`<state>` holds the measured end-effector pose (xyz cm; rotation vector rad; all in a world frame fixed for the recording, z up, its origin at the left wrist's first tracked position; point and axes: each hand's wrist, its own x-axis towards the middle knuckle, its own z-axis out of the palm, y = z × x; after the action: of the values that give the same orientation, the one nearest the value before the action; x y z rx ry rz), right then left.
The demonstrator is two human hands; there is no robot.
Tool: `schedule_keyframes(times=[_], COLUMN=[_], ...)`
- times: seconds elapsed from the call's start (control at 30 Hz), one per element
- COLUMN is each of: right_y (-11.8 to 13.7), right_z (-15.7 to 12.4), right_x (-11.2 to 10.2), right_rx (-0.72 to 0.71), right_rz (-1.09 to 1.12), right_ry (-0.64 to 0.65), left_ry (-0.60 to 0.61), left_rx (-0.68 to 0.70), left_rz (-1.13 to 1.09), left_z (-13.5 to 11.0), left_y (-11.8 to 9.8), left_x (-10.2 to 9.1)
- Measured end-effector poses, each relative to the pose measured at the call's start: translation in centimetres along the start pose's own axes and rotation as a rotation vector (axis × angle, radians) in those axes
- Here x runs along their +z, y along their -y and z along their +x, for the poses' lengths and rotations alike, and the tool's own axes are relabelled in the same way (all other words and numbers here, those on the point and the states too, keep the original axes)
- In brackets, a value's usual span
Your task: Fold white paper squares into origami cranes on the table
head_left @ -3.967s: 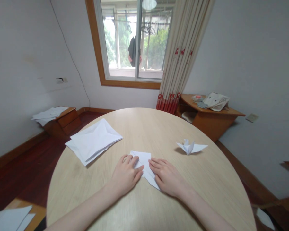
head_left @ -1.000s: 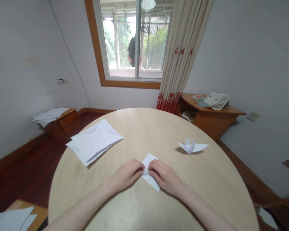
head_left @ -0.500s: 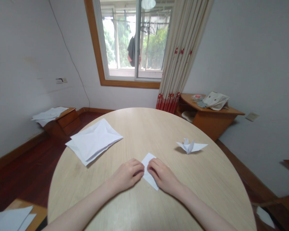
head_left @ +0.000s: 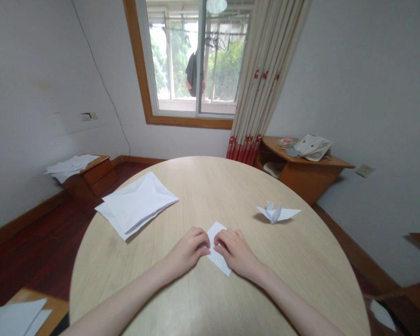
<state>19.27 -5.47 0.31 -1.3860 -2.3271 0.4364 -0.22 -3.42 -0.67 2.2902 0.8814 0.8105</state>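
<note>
Round pale wood table (head_left: pixel 287 261), folded white paper stack (head_left: pixel 136 205), origami crane (head_left: pixel 275 213), small folded sheet (head_left: pixel 217 235)

White walls (head_left: pixel 371 70), wood-framed window (head_left: pixel 182 56) — dark red floor (head_left: pixel 31 252)

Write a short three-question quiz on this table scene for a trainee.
1. True or false: the paper crane sits to the left of the left grip on the round wooden table.
2. Multiple choice: what is the right grip resting on? A) the paper crane B) a folded white paper C) the window sill
3. Fill in the blank: the stack of folded white paper lies to the ____ of both grips.

Key: 1 false; 2 B; 3 left.
</note>
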Motion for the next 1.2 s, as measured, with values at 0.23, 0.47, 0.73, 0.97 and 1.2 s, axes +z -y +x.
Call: schedule_keyframes(times=[0.23,0.47,0.73,0.97,1.2], right_y=[-0.1,-1.1,-2.4,-2.1,-1.7], right_z=[0.0,-0.1,0.0,-0.2,-0.5], right_x=[-0.7,-1.3,-1.3,-1.3,-0.8], right_rx=[-0.014,-0.058,-0.141,-0.174,-0.234], right_rz=[-0.008,0.049,0.081,0.146,0.186], right_ry=[0.058,0.097,0.069,-0.035,-0.001], left_ry=[0.084,0.168,0.181,0.172,0.153], left_rx=[0.016,0.111,0.14,0.094,0.208], left_rz=[-0.078,-0.098,-0.066,0.063,0.149], left_z=[0.1,0.3,0.1,-0.4,-0.4], left_y=[0.6,1.0,0.7,0.2,0.7], left_x=[-1.1,-2.4,-2.9,-2.9,-2.8])
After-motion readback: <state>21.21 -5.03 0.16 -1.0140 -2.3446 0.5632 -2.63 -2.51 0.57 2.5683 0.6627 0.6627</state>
